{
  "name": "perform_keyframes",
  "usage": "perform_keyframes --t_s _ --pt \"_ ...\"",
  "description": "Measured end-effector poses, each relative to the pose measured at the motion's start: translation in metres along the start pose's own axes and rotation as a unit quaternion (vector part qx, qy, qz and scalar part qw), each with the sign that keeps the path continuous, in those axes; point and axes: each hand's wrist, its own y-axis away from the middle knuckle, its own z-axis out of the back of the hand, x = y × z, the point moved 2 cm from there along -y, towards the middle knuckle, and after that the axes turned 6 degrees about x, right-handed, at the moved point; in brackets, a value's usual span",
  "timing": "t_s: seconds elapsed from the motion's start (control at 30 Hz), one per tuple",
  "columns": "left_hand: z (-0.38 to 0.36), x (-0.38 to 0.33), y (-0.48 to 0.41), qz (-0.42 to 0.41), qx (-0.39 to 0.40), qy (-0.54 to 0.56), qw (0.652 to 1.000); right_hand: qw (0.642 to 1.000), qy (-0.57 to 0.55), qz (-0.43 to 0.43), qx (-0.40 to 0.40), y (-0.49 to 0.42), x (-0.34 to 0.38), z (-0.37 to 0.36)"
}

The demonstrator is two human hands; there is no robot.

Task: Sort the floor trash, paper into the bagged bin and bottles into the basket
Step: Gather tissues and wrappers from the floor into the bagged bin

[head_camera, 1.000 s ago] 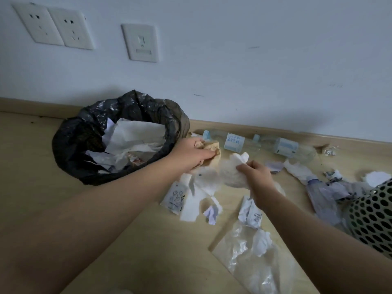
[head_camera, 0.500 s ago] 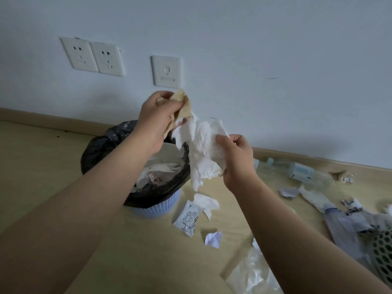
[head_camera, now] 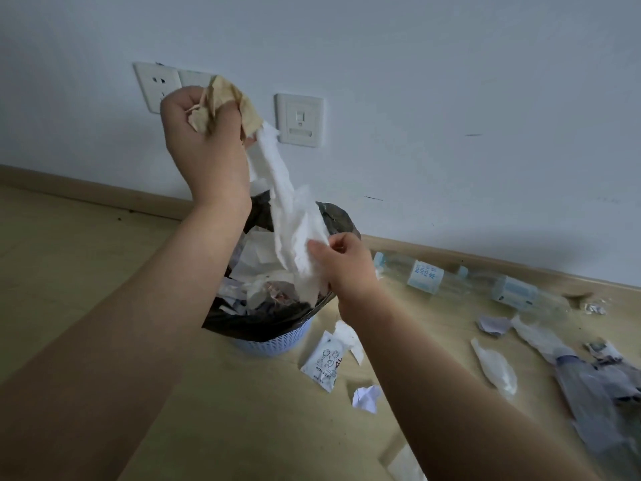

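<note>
Left hand [head_camera: 204, 144] is fisted tight round a brown paper wad [head_camera: 225, 98], high above the bagged bin [head_camera: 263, 322]. The same fist traps the top end of a white tissue strip [head_camera: 291, 223]. Right hand [head_camera: 347, 269] pinches the strip's bottom end between thumb and fingertips, right at the bin's right rim.

The strip's long axis runs steeply down from the upper grip to the lower one, hanging over the bin mouth (bin is already heaped with paper). Its lower end overlaps the rim. Most of the strip looks to be above the opening, though depth is hard to judge from one view. The right hand is the nearer one to the opening.

My read: letting go should drop both pieces inside. The risk is the tail draping outside over the right rim.

On the floor right of the bin:
- printed packet [head_camera: 324, 364]
- small crumpled paper [head_camera: 366, 399]
- two clear bottles [head_camera: 425, 276], along the skirting
</note>
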Motion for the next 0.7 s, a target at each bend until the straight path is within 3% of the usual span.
perform_keyframes --t_s 0.17,0.3,0.47,0.6,0.7 --pt "-0.005 -0.003 0.002 0.023 0.021 0.010 0.999 0.997 0.062 -0.037 -0.011 -0.001 -0.011 -0.008" --pt "-0.013 -0.013 0.000 0.077 0.038 0.088 0.992 0.996 0.069 -0.046 -0.023 -0.004 -0.014 -0.004" --pt "-0.016 -0.013 -0.006 0.149 0.029 0.189 0.970 0.999 -0.005 -0.042 -0.017 -0.003 -0.012 -0.005" --pt "-0.013 0.005 0.001 0.276 0.008 0.210 0.938 0.996 -0.084 -0.001 0.037 -0.006 -0.007 -0.007" --pt "-0.011 0.024 0.022 0.444 0.033 0.211 0.870 0.988 -0.125 0.001 0.089 -0.011 -0.005 -0.010"
